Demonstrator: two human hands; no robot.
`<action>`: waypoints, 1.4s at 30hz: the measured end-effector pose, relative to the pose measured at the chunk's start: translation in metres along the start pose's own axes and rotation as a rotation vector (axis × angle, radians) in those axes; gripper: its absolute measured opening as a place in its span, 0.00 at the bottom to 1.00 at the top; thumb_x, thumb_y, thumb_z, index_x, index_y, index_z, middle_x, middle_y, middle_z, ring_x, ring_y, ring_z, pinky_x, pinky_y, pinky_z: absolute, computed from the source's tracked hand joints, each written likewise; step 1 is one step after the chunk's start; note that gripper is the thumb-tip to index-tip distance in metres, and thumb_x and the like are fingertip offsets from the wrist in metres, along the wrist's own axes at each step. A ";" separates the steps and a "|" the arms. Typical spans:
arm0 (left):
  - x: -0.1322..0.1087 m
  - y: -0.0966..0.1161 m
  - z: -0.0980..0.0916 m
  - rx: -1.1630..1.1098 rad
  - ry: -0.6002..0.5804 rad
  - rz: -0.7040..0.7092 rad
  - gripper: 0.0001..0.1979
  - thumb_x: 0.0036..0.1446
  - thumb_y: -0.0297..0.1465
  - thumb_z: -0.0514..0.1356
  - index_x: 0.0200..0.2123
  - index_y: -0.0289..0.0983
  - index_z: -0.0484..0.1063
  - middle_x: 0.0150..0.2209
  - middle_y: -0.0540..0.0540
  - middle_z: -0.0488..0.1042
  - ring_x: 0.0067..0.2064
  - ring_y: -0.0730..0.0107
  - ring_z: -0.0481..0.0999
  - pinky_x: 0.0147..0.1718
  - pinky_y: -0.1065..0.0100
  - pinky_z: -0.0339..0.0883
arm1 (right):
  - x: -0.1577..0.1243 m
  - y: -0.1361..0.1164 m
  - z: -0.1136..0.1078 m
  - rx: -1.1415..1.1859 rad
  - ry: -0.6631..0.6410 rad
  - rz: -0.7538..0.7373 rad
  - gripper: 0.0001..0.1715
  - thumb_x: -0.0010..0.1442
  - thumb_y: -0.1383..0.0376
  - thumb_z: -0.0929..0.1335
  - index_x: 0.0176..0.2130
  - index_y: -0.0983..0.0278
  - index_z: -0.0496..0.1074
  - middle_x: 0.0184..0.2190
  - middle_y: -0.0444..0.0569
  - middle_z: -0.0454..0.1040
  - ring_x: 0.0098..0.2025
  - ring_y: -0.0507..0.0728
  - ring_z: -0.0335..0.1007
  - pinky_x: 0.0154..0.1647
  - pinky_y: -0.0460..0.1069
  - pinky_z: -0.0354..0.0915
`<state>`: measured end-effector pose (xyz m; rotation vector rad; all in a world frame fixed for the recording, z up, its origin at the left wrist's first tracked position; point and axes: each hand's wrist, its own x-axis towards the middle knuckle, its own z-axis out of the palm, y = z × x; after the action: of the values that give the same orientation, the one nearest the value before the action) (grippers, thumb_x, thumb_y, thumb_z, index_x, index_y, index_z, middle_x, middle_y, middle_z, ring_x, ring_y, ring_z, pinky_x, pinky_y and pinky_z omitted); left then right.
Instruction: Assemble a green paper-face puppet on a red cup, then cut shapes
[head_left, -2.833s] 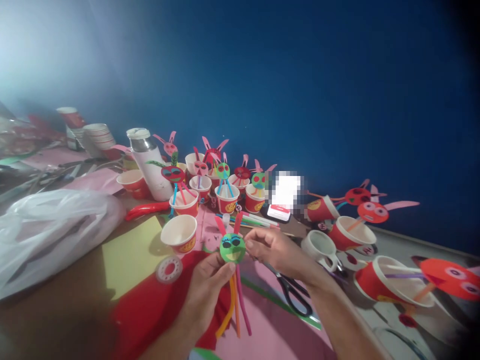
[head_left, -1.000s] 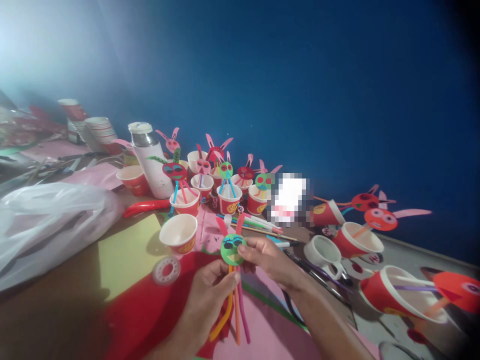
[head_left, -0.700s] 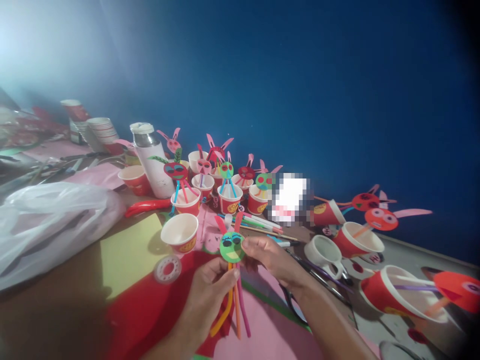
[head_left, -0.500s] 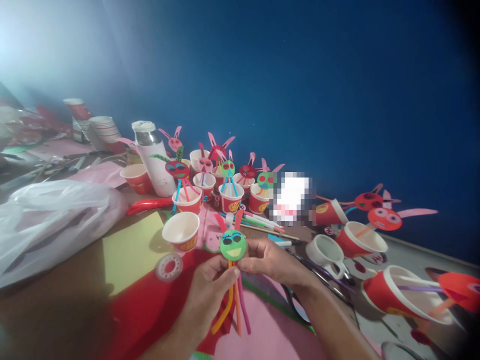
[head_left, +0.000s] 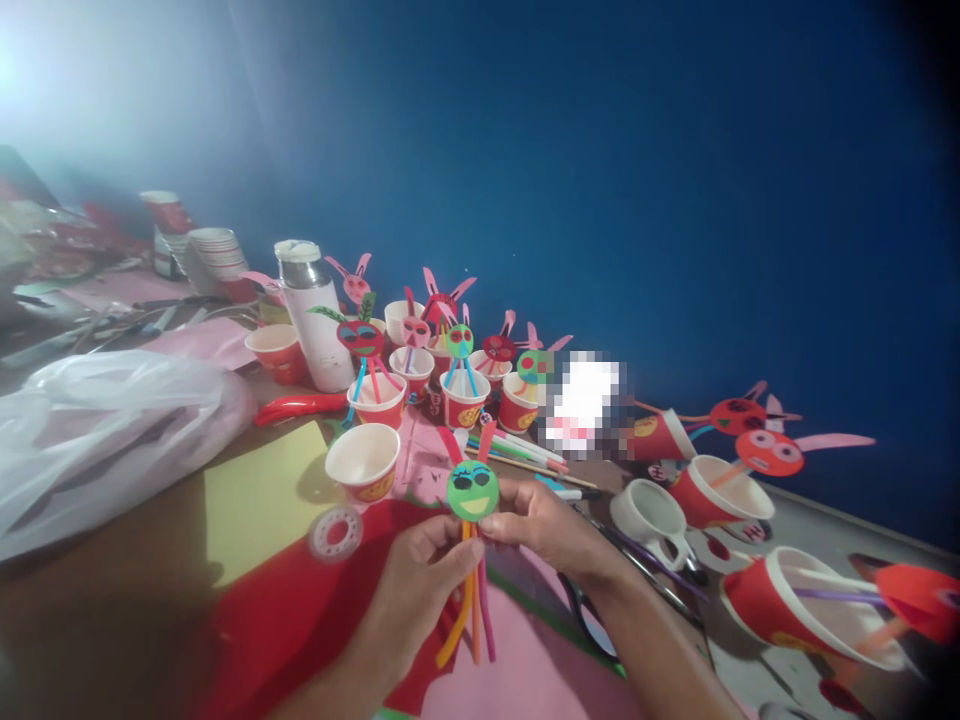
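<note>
Between my two hands is a paper puppet (head_left: 472,491) with a round green face, dark eyes, a yellow mouth and pink-red ears. Yellow, orange and purple strips hang down from its head. My left hand (head_left: 427,560) pinches the strips just below the face. With its thumb and fingers, my right hand (head_left: 529,520) grips the lower right edge of the head. Behind the puppet stands a bare paper cup (head_left: 363,463). Red paper (head_left: 300,600) and pink paper (head_left: 480,660) lie below my hands.
Several paper cups with puppets (head_left: 465,395) stand along the back. A white flask (head_left: 319,325), a plastic bag (head_left: 112,440) and yellow paper (head_left: 262,500) are on the left. Scissors (head_left: 592,620), a white mug (head_left: 651,515) and more cups (head_left: 724,490) lie to the right.
The puppet has shifted very slightly to the right in view, still held by both hands. The hold looks the same.
</note>
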<state>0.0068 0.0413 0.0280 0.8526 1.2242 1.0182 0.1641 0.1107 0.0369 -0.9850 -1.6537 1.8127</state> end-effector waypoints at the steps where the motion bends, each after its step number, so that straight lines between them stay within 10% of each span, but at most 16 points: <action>1: 0.000 0.000 0.000 -0.002 -0.005 -0.005 0.10 0.51 0.35 0.61 0.27 0.32 0.71 0.21 0.52 0.63 0.22 0.80 0.59 0.21 0.77 0.54 | 0.000 -0.001 0.000 0.008 -0.005 -0.007 0.08 0.52 0.65 0.69 0.34 0.64 0.75 0.26 0.42 0.69 0.27 0.50 0.58 0.30 0.45 0.55; 22: 0.014 -0.022 0.000 0.052 0.025 0.034 0.12 0.43 0.37 0.62 0.22 0.32 0.68 0.17 0.54 0.60 0.20 0.80 0.56 0.19 0.76 0.50 | 0.006 0.005 0.004 0.057 0.064 -0.077 0.14 0.52 0.58 0.72 0.34 0.66 0.75 0.26 0.42 0.70 0.27 0.50 0.60 0.30 0.45 0.56; 27: 0.002 -0.005 0.005 -0.087 -0.047 -0.032 0.20 0.43 0.44 0.64 0.33 0.33 0.73 0.21 0.52 0.66 0.19 0.77 0.62 0.18 0.74 0.58 | 0.009 0.003 0.002 0.089 0.125 -0.105 0.14 0.51 0.56 0.72 0.31 0.66 0.73 0.22 0.40 0.65 0.23 0.47 0.55 0.25 0.44 0.54; 34: -0.003 -0.005 0.004 -0.125 0.239 -0.073 0.27 0.40 0.48 0.65 0.38 0.33 0.73 0.25 0.47 0.75 0.22 0.68 0.72 0.23 0.68 0.68 | 0.010 0.000 -0.005 0.115 0.250 -0.146 0.15 0.50 0.56 0.72 0.28 0.65 0.70 0.20 0.39 0.63 0.22 0.48 0.55 0.23 0.44 0.53; 42: -0.002 -0.007 0.005 -0.131 0.025 0.000 0.21 0.45 0.47 0.63 0.30 0.34 0.71 0.19 0.51 0.69 0.19 0.74 0.67 0.19 0.72 0.63 | 0.009 0.000 -0.002 0.134 0.207 -0.144 0.12 0.52 0.59 0.71 0.32 0.66 0.74 0.22 0.41 0.66 0.24 0.48 0.56 0.24 0.44 0.53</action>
<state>0.0124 0.0376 0.0230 0.7397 1.1646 1.0991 0.1605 0.1189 0.0350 -0.9355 -1.4216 1.6444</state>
